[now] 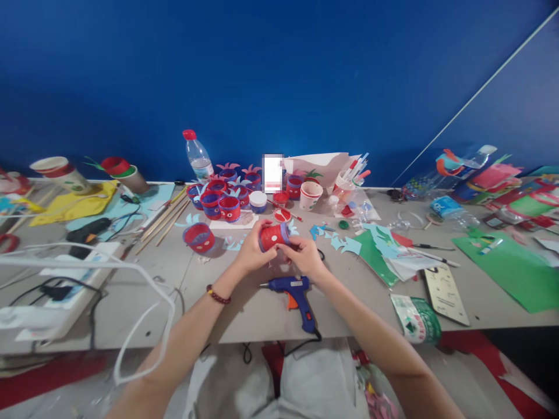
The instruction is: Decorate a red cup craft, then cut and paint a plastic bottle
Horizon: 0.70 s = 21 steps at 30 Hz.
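Note:
A small red paper cup with a blue rim and a white dot lies on its side between my two hands, above the table. My left hand is closed round its base end. With its fingers pressed near the blue rim, my right hand grips the other end; light-blue paper points stick out there. Just below the hands lies a blue glue gun with an orange trigger, its nozzle towards the left. Another red and blue cup stands left of my hands.
Several decorated cups cluster behind my hands, near a plastic bottle and a white paper cup. Blue paper scraps and green card lie to the right. A power strip and looping white cable occupy the left.

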{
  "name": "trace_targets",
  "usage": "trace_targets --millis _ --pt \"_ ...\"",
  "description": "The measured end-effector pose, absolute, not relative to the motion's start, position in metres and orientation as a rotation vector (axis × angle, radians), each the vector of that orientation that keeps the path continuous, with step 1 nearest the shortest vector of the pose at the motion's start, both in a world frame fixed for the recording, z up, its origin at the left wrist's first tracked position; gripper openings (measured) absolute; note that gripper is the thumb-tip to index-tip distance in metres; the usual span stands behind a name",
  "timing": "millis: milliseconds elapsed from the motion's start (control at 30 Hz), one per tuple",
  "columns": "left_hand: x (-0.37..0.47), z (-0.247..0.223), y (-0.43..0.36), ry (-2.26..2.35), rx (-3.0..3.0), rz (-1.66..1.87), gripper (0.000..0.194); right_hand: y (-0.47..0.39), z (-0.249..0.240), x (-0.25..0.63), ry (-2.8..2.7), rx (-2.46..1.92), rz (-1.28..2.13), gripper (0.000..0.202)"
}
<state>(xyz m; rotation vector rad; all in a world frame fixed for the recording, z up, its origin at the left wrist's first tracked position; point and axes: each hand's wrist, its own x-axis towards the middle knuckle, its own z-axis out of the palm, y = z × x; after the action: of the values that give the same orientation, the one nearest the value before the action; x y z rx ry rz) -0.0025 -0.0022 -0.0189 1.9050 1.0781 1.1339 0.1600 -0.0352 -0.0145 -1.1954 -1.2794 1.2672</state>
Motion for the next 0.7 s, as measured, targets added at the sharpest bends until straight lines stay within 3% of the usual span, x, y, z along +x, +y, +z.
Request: trace_targets --millis 533,700 --pt "-0.0066 -0.0247 0.0009 1.036 1.883 1.097 0.065 -0.0332 -0.0132 0.1623 -1.237 -1.185 1.311 0.035" --pt "-0.0073 -0.0166 -0.0003 1.085 1.952 1.048 0.053 -0.0331 -0.0151 0.1646 -1.257 -1.150 1.329 0.034"
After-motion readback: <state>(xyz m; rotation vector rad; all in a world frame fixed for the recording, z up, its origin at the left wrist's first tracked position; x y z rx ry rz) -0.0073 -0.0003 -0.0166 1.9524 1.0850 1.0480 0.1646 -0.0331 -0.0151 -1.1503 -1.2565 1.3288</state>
